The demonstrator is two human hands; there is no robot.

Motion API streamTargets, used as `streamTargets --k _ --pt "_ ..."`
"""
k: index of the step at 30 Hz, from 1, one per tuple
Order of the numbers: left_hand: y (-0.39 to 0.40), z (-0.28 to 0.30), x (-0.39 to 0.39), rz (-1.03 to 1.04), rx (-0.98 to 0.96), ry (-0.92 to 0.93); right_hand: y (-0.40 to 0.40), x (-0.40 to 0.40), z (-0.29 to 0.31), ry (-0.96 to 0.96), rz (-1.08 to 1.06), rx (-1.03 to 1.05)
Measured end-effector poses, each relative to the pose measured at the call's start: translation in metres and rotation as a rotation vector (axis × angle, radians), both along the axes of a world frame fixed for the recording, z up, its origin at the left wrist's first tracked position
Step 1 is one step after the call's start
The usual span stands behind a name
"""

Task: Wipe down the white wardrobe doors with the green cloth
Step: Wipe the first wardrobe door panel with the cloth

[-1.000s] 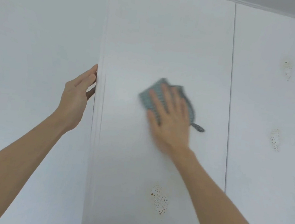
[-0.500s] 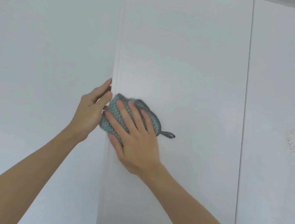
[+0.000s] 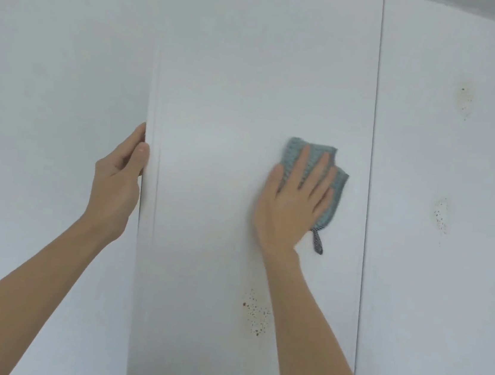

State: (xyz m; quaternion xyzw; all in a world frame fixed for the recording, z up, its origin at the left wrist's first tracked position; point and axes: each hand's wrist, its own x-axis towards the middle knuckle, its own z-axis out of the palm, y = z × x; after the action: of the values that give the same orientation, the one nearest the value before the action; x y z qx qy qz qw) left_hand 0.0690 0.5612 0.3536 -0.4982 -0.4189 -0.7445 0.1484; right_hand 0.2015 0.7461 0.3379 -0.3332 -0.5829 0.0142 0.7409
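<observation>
wardrobe doors: two, the wiped one point(image 3: 236, 92) and its right neighbour point(image 3: 432, 272)
green cloth point(image 3: 294, 152): one
hands: two, left point(image 3: 116, 177), right point(image 3: 287, 204)
speckled stain patches: three, point(image 3: 255, 316), point(image 3: 440, 215), point(image 3: 464, 98)

Single head view faces close, slightly upward at wardrobe doors point(image 3: 253, 79)

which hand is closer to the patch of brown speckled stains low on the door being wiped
Right. The right hand presses the green cloth just above the brown speckled stains; the left hand grips the door's far left edge.

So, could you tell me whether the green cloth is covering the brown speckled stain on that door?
No, the green cloth sits well above the brown speckled stain.
</observation>
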Motion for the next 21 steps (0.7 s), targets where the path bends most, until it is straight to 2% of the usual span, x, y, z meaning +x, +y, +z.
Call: streamTargets --k 5,8,10,13,17,19,21 --pt "0.009 -0.003 -0.001 -0.019 0.072 -0.010 -0.064 -0.033 -0.062 -0.556 0.164 0.532" --pt "0.012 -0.005 -0.001 -0.009 0.098 -0.032 -0.033 -0.008 -0.072 -0.698 0.125 0.671" --pt "0.012 -0.007 -0.001 0.000 0.102 -0.069 -0.001 0.014 -0.067 -0.633 0.081 0.575" --pt "0.007 -0.012 -0.001 0.018 0.068 -0.089 0.035 0.039 -0.054 -0.392 0.054 0.264" --pt "-0.001 -0.024 0.003 0.074 -0.009 -0.064 0.014 0.011 -0.038 -0.046 0.014 -0.058" --pt "-0.004 -0.030 0.004 0.080 -0.014 -0.057 -0.024 -0.016 -0.044 -0.031 -0.004 -0.031" --pt "-0.006 -0.032 0.002 0.063 -0.011 -0.057 -0.063 -0.040 -0.071 -0.275 0.062 0.236"
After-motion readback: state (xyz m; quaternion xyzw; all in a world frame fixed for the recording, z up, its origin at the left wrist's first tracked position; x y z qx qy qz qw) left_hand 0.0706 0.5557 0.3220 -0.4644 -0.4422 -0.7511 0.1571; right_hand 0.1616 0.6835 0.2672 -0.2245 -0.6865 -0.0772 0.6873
